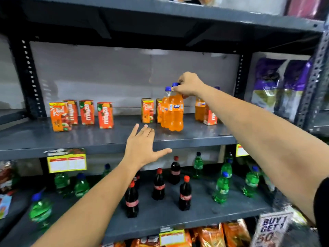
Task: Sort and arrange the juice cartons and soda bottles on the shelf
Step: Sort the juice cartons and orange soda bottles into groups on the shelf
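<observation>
Orange Fanta bottle (175,113) stands upright mid-shelf (106,138), right hand (189,85) pinching its blue cap from above, while the left hand (142,145) hovers splayed and empty just below-left.

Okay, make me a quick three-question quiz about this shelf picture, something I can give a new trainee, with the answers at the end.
1. True or false: the right hand grips the orange bottles by their caps.
2. What is the left hand doing? A) holding a carton B) open, holding nothing C) gripping a cola bottle
3. Fill in: the four juice cartons grouped at the left of the middle shelf all stand ____.

Key: 1 true; 2 B; 3 upright.
</observation>
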Available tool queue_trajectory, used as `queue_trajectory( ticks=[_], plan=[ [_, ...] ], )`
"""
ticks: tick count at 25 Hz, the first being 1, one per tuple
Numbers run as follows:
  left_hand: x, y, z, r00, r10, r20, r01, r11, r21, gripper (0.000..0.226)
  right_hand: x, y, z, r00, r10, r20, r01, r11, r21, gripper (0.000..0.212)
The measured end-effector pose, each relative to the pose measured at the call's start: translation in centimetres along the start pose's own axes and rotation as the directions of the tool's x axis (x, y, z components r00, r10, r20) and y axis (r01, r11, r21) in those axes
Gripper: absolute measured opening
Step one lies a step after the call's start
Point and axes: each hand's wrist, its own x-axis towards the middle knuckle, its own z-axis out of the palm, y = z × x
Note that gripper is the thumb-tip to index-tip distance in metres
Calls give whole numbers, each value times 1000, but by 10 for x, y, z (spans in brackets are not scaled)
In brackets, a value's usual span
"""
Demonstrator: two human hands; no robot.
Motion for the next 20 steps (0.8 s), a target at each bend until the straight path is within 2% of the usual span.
queue_trajectory(
  ticks=[3, 6, 10, 15, 17, 20],
  plan=[
    [27, 54, 11, 1000, -11, -2, 11, 1000, -2, 117, 5, 51, -20, 999, 12, -32, -14, 997, -80, 29],
    [48, 86, 18, 999, -40, -5, 40, 999, 11, 116, 17, 88, -28, 997, 28, -79, -33, 997, -63, 35],
    [60, 105, 24, 997, -80, 16, 79, 996, 48, 114, 30, 114, -26, 994, 50, -99, -52, 998, -19, 34],
    [59, 108, 27, 995, -99, -1, 99, 990, 96, 111, 36, 136, -7, 997, 5, -73, -7, 1000, -29, 38],
    [59, 109, 28, 995, -98, -16, 99, 990, 101, 109, 38, 141, -11, 999, -15, -41, 15, 1000, -15, 44],
    [59, 110, 28, 995, -92, -42, 96, 990, 99, 106, 38, 152, -25, 987, -73, 140, 75, 997, -7, 62]
  ],
)
